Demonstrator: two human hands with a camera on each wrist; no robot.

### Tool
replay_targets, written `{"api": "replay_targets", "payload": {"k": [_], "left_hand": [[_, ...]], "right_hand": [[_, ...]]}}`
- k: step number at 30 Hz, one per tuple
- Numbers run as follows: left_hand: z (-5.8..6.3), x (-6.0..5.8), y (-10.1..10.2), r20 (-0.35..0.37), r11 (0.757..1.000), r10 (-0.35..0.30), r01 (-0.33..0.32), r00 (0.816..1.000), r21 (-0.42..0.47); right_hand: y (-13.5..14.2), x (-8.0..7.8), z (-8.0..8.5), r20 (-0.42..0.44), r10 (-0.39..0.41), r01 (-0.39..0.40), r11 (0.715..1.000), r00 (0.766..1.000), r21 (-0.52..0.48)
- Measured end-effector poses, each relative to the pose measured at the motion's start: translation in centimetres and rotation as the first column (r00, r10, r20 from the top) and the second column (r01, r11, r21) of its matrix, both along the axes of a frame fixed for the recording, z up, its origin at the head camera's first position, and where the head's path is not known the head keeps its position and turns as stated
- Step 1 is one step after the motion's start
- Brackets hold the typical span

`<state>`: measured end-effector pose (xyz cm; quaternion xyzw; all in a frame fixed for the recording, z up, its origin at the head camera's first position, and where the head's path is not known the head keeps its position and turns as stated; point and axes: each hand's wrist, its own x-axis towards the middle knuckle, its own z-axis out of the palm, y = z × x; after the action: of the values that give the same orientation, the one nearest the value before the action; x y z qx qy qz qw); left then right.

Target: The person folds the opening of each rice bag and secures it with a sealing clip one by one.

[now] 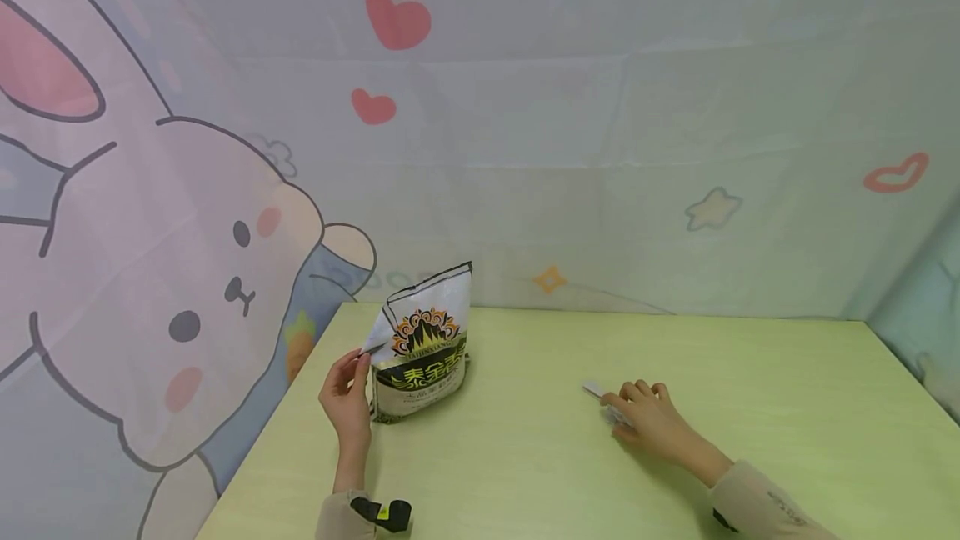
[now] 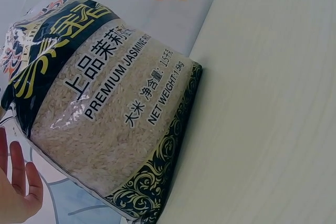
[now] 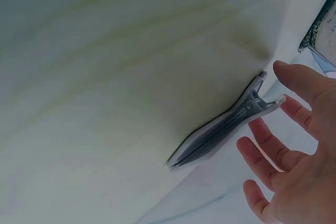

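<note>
Head view. One jasmine rice bag (image 1: 420, 361), white-topped with a black and gold band, standing on the left part of the pale green desk (image 1: 525, 432). Your left hand (image 1: 348, 402): thumb and forefinger pinching the bag's upper left corner. Your right hand (image 1: 648, 419): lowered to the desk well apart from the bag, over one pale bag clip (image 1: 592, 390) partly hidden by the fingers. Two beige sleeves (image 1: 757, 500), the left with a black strap (image 1: 386, 513). Behind the desk, one printed backdrop cloth (image 1: 510, 215) with rabbit, hearts and stars.

Left wrist view. Rice bag, front panel clear, white grains visible, lettered "PREMIUM JASMINE RICE"; dark base with gold scrollwork, resting on the desk. Three of your left fingers extended beside the bag's edge; the pinch itself out of sight.

Right wrist view. Bag clip, grey and spring-hinged, lying on the desk. Your right fingers spread wide around its handle end, forefinger at one handle tip, thumb just beside the other. Rice bag's corner at the frame's edge.
</note>
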<state>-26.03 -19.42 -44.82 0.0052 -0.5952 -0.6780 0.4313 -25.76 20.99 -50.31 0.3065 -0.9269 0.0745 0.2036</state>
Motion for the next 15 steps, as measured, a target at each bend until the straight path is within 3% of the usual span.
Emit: {"api": "replay_targets", "payload": {"k": [5, 15], "left_hand": [[-0.05, -0.02, -0.04, 0.004, 1.0, -0.005, 0.005, 1.0, 0.008], [-0.16, -0.13, -0.08, 0.005, 1.0, -0.003, 0.003, 1.0, 0.013]], "right_hand": [[-0.05, -0.1, -0.01, 0.028, -0.008, 0.008, 1.0, 1.0, 0.023], [0.03, -0.35, 0.22, -0.016, 0.035, -0.035, 0.998, 0.999, 0.044]]}}
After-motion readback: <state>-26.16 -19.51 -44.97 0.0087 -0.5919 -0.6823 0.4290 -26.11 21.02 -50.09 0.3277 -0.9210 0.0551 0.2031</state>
